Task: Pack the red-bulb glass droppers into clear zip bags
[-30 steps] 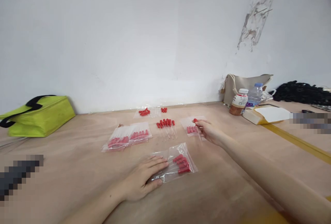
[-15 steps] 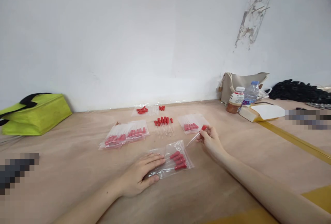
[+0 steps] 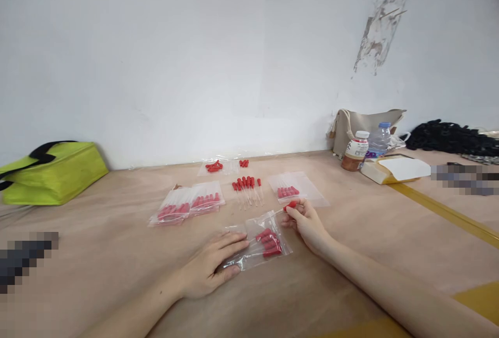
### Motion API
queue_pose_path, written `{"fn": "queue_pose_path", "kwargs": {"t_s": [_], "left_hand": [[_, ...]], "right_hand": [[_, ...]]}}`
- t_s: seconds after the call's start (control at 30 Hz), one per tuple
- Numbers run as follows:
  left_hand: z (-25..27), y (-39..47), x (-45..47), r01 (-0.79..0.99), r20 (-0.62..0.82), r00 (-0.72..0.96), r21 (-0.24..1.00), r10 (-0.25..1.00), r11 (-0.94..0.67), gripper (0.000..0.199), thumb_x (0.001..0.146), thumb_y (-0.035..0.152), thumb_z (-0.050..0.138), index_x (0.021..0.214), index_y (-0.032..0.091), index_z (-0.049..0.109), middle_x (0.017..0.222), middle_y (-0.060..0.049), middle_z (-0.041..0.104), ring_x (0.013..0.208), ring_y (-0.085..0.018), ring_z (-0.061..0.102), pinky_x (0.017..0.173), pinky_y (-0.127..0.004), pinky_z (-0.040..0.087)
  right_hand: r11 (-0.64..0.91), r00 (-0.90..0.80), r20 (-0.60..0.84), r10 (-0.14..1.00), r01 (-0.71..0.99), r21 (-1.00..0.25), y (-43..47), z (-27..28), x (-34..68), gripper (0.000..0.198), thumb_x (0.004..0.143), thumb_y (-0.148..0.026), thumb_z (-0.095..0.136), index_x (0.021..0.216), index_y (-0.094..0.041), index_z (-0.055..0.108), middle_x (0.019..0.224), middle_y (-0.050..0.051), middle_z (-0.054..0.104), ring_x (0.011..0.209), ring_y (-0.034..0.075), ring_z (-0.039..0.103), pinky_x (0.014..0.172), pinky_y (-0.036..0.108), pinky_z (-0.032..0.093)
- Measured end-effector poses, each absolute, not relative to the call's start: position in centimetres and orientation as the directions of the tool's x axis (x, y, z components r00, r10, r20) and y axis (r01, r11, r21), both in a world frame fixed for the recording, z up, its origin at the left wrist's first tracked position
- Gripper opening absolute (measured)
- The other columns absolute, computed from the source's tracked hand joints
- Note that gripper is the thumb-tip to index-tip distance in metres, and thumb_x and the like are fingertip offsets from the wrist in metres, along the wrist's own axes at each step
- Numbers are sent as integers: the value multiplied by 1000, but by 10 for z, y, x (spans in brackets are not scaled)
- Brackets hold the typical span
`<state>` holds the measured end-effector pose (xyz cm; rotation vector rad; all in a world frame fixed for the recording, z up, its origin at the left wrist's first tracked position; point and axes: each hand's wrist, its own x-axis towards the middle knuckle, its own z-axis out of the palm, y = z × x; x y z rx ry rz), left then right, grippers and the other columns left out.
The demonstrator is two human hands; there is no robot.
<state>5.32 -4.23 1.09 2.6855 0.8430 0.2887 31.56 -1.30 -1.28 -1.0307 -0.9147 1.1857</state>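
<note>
My left hand (image 3: 212, 262) lies with fingers stretched over the left part of a clear zip bag (image 3: 249, 262), holding it down on the table. Inside that bag are several droppers with red rubber bulbs (image 3: 272, 244). Between thumb and fingers, my right hand (image 3: 306, 223) pinches a dropper (image 3: 289, 206) by its red bulb. Its glass tube points left and its tip is at the bag's upper right edge; I cannot tell how far it is inside. Several loose droppers (image 3: 245, 184) lie in a row beyond the bag.
Filled bags of droppers (image 3: 187, 204) lie at the left, another filled bag (image 3: 290, 190) at the right. Loose red bulbs (image 3: 214, 166) rest near the wall. A green bag (image 3: 58, 174), a brown drink bottle (image 3: 354, 152), a clear bottle (image 3: 378, 143) and an open box (image 3: 384, 171) stand farther out.
My right hand has moved left and toward me, bringing the dropper's tip to the bag's edge. My left hand stays in place on the bag.
</note>
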Motion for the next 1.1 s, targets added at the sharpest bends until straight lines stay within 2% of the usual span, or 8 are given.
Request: {"fn": "queue_pose_path", "kwargs": {"t_s": [0.2, 0.4, 0.5, 0.67, 0.8, 0.93, 1.03, 1.1], "left_hand": [[12, -44, 52, 543, 78, 790, 372, 609, -753, 46, 89, 31, 43, 133, 32, 28, 143, 1, 17, 125, -24, 27, 100, -40, 29], [11, -43, 53, 527, 95, 795, 382, 599, -759, 46, 89, 30, 42, 133, 32, 28, 143, 1, 17, 126, -24, 27, 100, -40, 28], [10, -43, 52, 513, 111, 799, 385, 590, -767, 47, 89, 29, 43, 133, 32, 27, 143, 1, 17, 126, -24, 27, 100, -40, 28], [9, -43, 52, 524, 105, 797, 370, 595, -767, 47, 89, 30, 42, 134, 32, 27, 143, 1, 18, 126, -24, 26, 101, -40, 27], [9, -44, 52, 536, 94, 793, 361, 602, -763, 46, 89, 30, 42, 133, 32, 28, 143, 1, 19, 126, -24, 26, 100, -39, 28], [10, -43, 52, 534, 94, 791, 376, 604, -757, 47, 89, 30, 42, 133, 32, 28, 142, 1, 20, 125, -24, 28, 100, -39, 28], [10, -43, 52, 546, 77, 791, 360, 607, -757, 46, 89, 31, 41, 134, 33, 27, 143, 2, 18, 126, -24, 25, 101, -40, 27], [11, -43, 52, 557, 63, 791, 339, 609, -758, 46, 90, 32, 40, 134, 34, 25, 143, 2, 17, 127, -24, 24, 101, -42, 26]], "right_hand": [[41, -76, 49, 996, -96, -995, -21, -11, 314, 35, 66, -41, 60, 84, -21, 37, 60, -9, 52, 32, 3, 42, 29, 15, 29], [20, -286, -1, 958, 68, -997, -19, -8, 319, 34, 72, -48, 50, 88, -21, 38, 39, -14, 43, 24, 4, 33, 25, 13, 21], [3, -317, -44, 947, 147, -989, -17, -7, 317, 37, 72, -51, 47, 90, -19, 41, 33, -13, 40, 23, 6, 32, 26, 14, 21], [-16, -203, -50, 978, 161, -987, -14, -13, 309, 36, 69, -44, 52, 92, -16, 52, 43, -9, 49, 28, 5, 37, 28, 16, 27], [55, -337, -15, 941, 197, -979, -16, -14, 306, 31, 75, -38, 45, 92, -16, 58, 45, -6, 50, 31, 4, 39, 32, 16, 29], [64, -386, -17, 922, 195, -979, -20, -8, 309, 34, 79, -38, 42, 104, -18, 52, 46, -8, 48, 30, 5, 38, 31, 15, 29], [96, -437, -8, 899, 216, -972, -21, -4, 310, 29, 77, -39, 46, 93, -18, 56, 51, -6, 50, 34, 4, 39, 33, 15, 32], [84, -415, -24, 909, 240, -967, -20, -3, 311, 26, 75, -40, 51, 87, -17, 58, 51, -6, 50, 35, 4, 39, 34, 15, 32]]}}
